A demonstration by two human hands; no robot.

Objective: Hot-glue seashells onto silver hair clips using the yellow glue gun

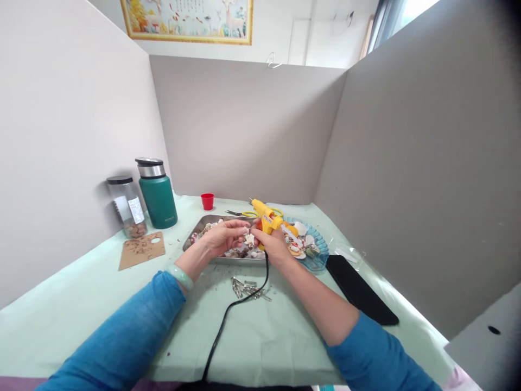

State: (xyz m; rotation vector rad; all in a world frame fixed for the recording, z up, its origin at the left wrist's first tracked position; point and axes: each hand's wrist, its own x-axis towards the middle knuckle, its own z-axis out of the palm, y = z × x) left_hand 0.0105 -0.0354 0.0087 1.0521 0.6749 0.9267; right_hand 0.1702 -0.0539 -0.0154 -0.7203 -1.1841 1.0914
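My right hand [273, 245] grips a yellow hot glue gun [265, 216], its nozzle pointing up and left, its black cord [228, 317] trailing toward me. My left hand [223, 237] pinches a small white piece [249, 239] right beside the gun's handle. Both hands hover over a metal tray [199, 231] of small shells and bits. A pile of metal clips [248, 289] lies on the table just below the hands.
A blue plate [319, 255] with shells sits right of the tray. Yellow-handled scissors [244, 213] and a red cup [207, 201] lie behind. A green flask [158, 193], a clear jar [127, 205] and brown card [141, 250] stand left. A black flat object [360, 288] lies right. Grey partitions enclose the table.
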